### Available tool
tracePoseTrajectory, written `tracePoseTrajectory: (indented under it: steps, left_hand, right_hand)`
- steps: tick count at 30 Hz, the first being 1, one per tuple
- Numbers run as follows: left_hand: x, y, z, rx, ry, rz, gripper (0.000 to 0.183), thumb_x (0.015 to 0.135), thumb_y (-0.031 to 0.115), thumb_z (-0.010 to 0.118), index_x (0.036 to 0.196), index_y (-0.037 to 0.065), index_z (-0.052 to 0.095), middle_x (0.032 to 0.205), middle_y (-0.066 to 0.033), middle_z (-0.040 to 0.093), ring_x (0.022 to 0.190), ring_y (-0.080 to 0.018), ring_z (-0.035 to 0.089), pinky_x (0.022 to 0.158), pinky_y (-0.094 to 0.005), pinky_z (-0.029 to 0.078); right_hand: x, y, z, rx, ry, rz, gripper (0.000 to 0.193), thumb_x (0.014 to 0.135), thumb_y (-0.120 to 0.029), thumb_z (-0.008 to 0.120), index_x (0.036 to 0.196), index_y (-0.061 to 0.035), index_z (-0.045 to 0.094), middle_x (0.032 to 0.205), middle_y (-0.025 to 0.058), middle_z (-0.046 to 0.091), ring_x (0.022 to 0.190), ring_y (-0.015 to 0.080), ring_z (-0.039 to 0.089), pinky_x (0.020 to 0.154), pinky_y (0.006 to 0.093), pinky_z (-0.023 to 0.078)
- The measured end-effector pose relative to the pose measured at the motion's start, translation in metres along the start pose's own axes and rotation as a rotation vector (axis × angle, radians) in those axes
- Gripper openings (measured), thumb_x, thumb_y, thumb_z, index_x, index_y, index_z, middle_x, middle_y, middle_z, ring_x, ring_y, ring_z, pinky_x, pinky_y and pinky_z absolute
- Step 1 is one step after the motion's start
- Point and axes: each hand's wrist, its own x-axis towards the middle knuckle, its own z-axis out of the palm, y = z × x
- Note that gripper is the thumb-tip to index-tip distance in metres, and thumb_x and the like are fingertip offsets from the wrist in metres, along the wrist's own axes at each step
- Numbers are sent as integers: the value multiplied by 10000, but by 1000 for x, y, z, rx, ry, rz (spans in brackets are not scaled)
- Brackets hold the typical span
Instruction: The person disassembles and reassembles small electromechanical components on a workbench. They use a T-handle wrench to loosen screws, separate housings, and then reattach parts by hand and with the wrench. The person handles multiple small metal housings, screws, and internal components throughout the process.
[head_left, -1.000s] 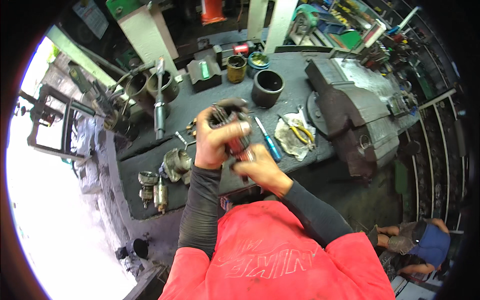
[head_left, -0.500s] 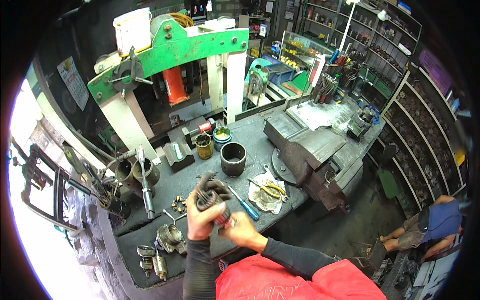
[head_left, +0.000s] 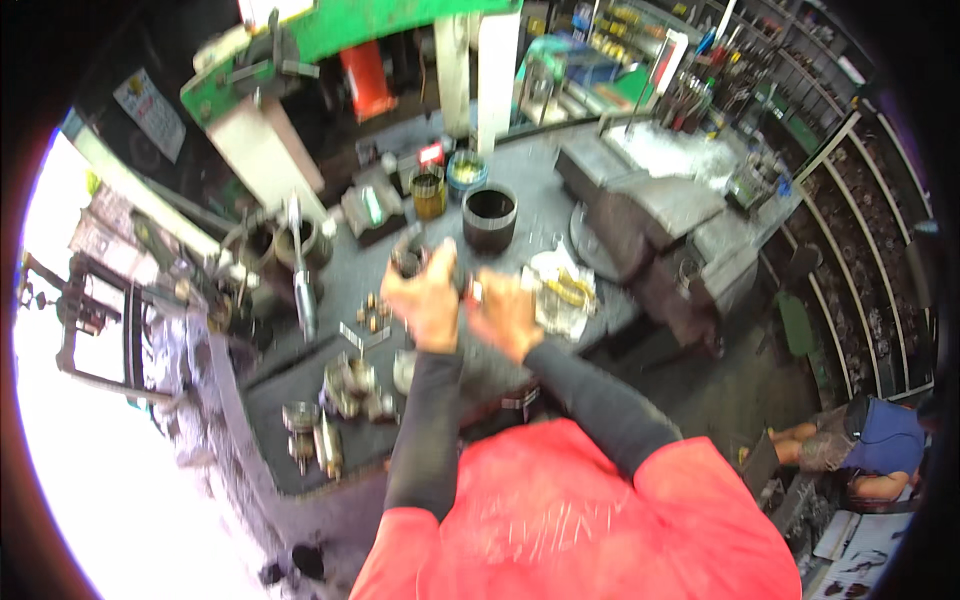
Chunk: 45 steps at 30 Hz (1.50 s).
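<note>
My left hand (head_left: 428, 302) is closed round a dark cylindrical metal part (head_left: 407, 262), held above the workbench; its round end shows past the fingers. Close by on the right, my right hand (head_left: 507, 312) is curled, with a small red bit at its fingertips; motion blur hides what it grips. A dark open metal cylinder (head_left: 489, 222) stands just beyond both hands. Right of my right hand, yellow-handled pliers (head_left: 572, 288) lie on a whitish cloth (head_left: 555, 310). To the left are small brassy pieces (head_left: 373, 315) and a metal housing (head_left: 350, 385).
A large bench vise (head_left: 650, 225) takes up the bench's right side. Two grease tins (head_left: 428, 192) stand at the back, below a green press frame (head_left: 370, 35). Metal parts (head_left: 328, 445) lie near the front left edge. Another person (head_left: 890, 450) is low at the far right.
My view has shifted, so the bench sits higher in the picture. My hands have drawn apart; the right one has left the cylindrical part, which stays in my left hand.
</note>
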Motion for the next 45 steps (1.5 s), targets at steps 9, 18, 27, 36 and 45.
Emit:
tracePoseTrajectory:
  steps: [9,18,27,36,45]
  left_hand:
    - [-1,-6,-8,-419,277,-278,516,844,-84,765,1348,-75,654,929,-48,676,818,-148,679,767,-299,576]
    - [-8,26,-50,-930,-743,-455,617,702,15,873,1281,-29,664,922,-137,680,877,-246,689,774,-402,593]
    - [-6,-8,3,-227,179,-251,380,816,0,830,1186,-51,763,898,17,662,783,-91,608,755,-269,530]
    - [-14,-7,-16,-261,-3,-132,429,795,-18,835,1217,-39,755,958,-17,666,855,-123,651,806,-290,564]
    - [-8,9,-30,-522,-358,-341,556,757,37,853,1279,-46,682,978,-109,702,809,-208,685,741,-362,584]
  right_hand:
    - [-21,-5,0,88,27,129,484,706,-297,926,1005,-87,608,917,134,722,833,371,733,730,505,528]
    - [-26,-55,-67,1485,-818,566,158,800,-76,846,921,-86,745,784,32,727,642,229,721,610,421,573]
    - [-9,-2,11,138,29,107,313,764,-247,853,933,-106,630,854,103,686,812,346,706,706,484,499]
    - [2,-21,-14,299,-152,237,332,717,-272,895,875,-76,679,815,128,723,744,395,721,684,503,560]
    - [-12,-31,-36,852,-693,567,195,810,-159,838,879,-63,684,706,80,701,589,241,703,554,418,583]
